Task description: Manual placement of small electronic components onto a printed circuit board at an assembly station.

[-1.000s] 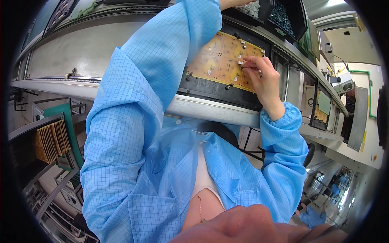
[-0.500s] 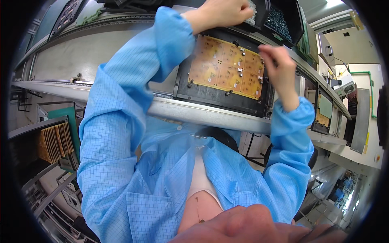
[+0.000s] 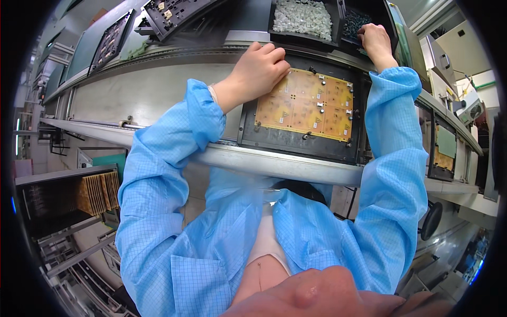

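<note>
My left hand (image 3: 259, 73) is over the upper left corner of a yellow-brown circuit board (image 3: 301, 113). Its fingers are curled down, and whatever they hold is hidden under them. The board lies flat in a black carrier frame (image 3: 296, 142), held by small black clips, with a few white and dark parts standing on its right half. At the far right my right hand (image 3: 378, 44) dips its bent fingertips into a black bin of small dark components (image 3: 353, 25). Any part between those fingertips is too small to make out.
Beside the dark bin stands a black bin of small white connectors (image 3: 302, 21). A conveyor with a metal front rail (image 3: 280, 160) crosses before me. Another carrier (image 3: 443, 150) sits farther right. A rack of upright boards (image 3: 97, 193) is at left; black trays (image 3: 174, 16) lie behind.
My left hand has come back from the white connectors to the board's upper left corner. My right hand has left the board's right edge for the dark bin. The view has shifted slightly.
</note>
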Demonstrator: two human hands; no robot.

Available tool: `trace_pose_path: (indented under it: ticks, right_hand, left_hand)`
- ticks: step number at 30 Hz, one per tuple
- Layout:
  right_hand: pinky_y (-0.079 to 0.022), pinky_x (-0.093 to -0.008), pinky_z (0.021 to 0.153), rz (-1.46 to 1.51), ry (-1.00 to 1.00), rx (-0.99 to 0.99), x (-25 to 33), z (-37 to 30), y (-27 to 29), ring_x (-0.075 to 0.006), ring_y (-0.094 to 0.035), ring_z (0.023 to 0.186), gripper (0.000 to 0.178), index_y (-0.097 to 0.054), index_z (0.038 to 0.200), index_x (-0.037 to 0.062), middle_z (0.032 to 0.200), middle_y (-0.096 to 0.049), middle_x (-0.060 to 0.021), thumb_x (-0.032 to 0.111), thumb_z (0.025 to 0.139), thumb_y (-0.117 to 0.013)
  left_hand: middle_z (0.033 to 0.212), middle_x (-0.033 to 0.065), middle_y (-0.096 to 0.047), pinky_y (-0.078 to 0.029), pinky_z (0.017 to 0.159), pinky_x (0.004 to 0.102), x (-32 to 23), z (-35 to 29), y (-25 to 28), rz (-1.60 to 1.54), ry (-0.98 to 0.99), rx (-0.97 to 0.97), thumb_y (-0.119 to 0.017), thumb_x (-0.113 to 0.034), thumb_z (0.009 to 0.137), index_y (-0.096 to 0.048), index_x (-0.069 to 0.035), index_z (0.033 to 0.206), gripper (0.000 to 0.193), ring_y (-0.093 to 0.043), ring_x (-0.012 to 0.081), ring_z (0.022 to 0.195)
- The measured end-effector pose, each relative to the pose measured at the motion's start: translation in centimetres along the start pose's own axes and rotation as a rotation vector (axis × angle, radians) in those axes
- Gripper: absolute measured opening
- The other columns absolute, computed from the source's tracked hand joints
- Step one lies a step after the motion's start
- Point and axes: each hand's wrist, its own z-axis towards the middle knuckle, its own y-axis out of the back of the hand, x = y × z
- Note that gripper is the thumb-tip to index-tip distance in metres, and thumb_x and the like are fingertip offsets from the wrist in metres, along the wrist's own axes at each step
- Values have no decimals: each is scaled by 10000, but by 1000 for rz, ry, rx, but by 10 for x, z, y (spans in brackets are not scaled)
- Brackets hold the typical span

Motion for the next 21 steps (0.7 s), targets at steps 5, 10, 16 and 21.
trace_pose_path:
  ticks: [5, 10, 16, 21]
  right_hand:
    - [-513, -427, 880, 6, 119, -239, 3, -14, 1, -345, -629, 937, 155, -767, 981, 98, 947, -711, -136, 182, 888, -675]
    - [-534, -409, 819, 237, 161, -364, 1, -26, 7, -327, -671, 884, 156, -746, 1017, 93, 942, -711, -141, 156, 915, -646]
    - [-548, -336, 722, 538, 78, -347, 32, -55, 33, -235, -694, 787, 221, -698, 1129, 87, 903, -712, -135, 76, 913, -653]
    - [-537, -315, 715, 669, 170, -404, 45, -88, 40, -199, -674, 764, 211, -688, 1129, 68, 888, -697, -120, 89, 921, -661]
  left_hand:
    - [899, 1, -575, -401, 772, 345, 0, -6, -4, 91, -16, -2, -671, -279, 868, -678, -141, 837, 142, -543, 189, 903]
    - [897, 5, -577, -408, 781, 349, 3, -5, -2, -10, 35, -1, -669, -273, 874, -667, -140, 893, 134, -550, 202, 905]
    - [889, 7, -607, -429, 799, 341, 10, 1, 0, -91, -47, 89, -661, -209, 880, -659, -135, 895, 76, -582, 201, 890]
    - [850, 22, -613, -476, 758, 370, 12, 4, -1, -399, 149, 81, -702, -174, 834, -674, -107, 869, 81, -602, 255, 876]
